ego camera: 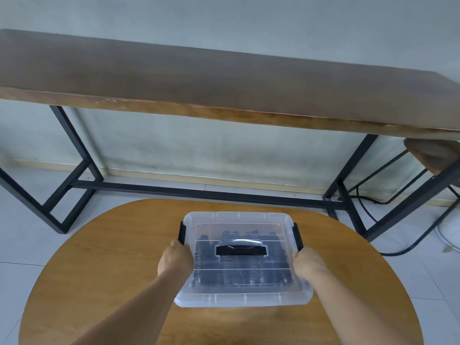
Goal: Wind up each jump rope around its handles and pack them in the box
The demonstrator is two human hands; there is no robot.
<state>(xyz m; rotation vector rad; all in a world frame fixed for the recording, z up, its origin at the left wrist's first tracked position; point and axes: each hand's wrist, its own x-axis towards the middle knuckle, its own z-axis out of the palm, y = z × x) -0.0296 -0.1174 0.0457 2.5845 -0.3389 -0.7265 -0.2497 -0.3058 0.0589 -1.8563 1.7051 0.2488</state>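
A clear plastic box (pixel 242 260) is sitting on a round wooden table (pixel 104 265), just toward 6 o'clock of the view's centre, with its lid (pixel 239 226) lying closed on top. Dark jump ropes (pixel 249 272) are showing through the lid as a blurred black mass inside; how neatly they are wound cannot be told. A black carry handle (pixel 241 250) is lying flat at the lid's middle. The left hand (pixel 175 261) is gripping the box's 9 o'clock side, fingers curled at the black side latch (pixel 182 232). The right hand (pixel 308 262) is gripping the 3 o'clock side, just below the other latch (pixel 297 236). Toward 12 o'clock, a long wooden bench-table (pixel 224 83) on a black metal frame is standing against the wall, and a black cable (pixel 368 215) is trailing on the tiled floor at 3 o'clock
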